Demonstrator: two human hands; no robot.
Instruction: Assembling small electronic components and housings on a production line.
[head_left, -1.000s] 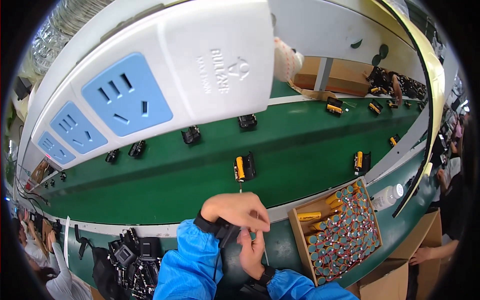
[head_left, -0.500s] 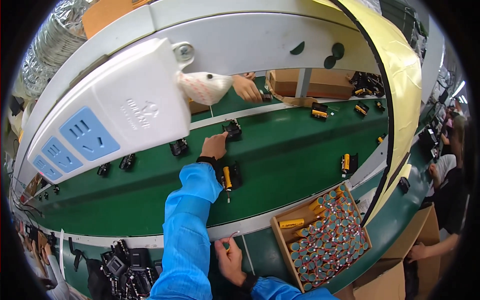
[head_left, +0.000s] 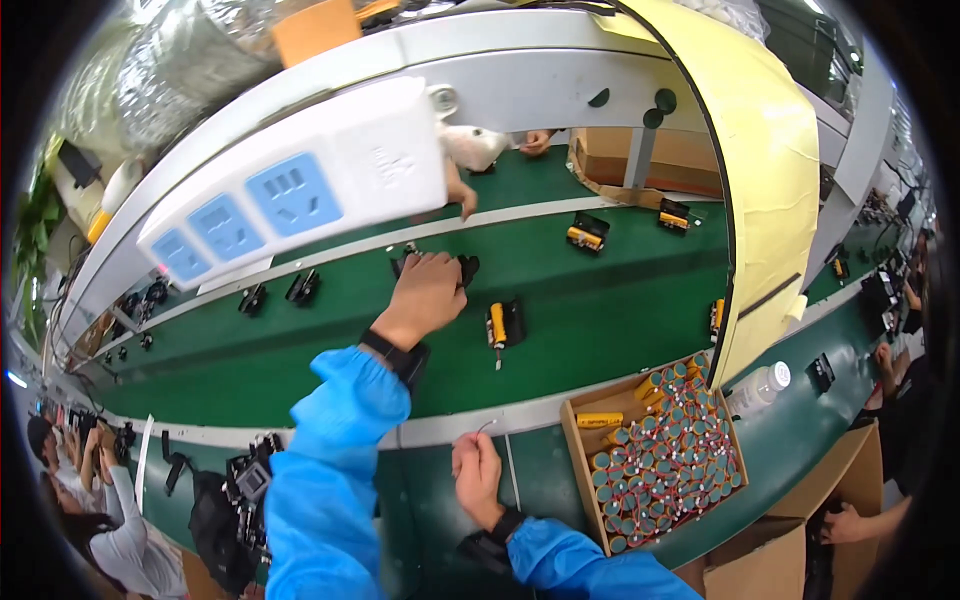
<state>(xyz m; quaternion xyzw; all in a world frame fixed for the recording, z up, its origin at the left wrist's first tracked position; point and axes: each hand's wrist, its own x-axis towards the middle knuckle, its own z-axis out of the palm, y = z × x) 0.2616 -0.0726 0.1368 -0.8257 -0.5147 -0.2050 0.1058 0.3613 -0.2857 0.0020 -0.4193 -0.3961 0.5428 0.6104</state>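
Note:
Out over the green belt (head_left: 400, 365), my left hand (head_left: 428, 292) closes over a black plastic housing (head_left: 468, 268), which its fingers largely cover. Nearer to me on the belt lies an open black housing with a yellow battery cell (head_left: 496, 325) in it. My right hand (head_left: 478, 474) is closed near the belt's front rail, with a thin lead (head_left: 488, 425) sticking out above the fingers; the battery cell it belongs to is hidden in the hand now. A tray (head_left: 577, 450) of wired yellow cells stands to the right of this hand.
A white power strip (head_left: 300, 180) hangs across the upper left, before the belt. Black housings (head_left: 245, 480) are heaped at lower left. A yellow-covered post (head_left: 765, 180), a white bottle (head_left: 762, 385) and a cardboard box (head_left: 800, 530) are at right. Another person's hand (head_left: 460, 195) reaches in beyond.
My left hand has gone from touching the black housing with its fingers to covering it. My right hand keeps its closed hold. The whole view has shifted, and the far worker's hand has moved.

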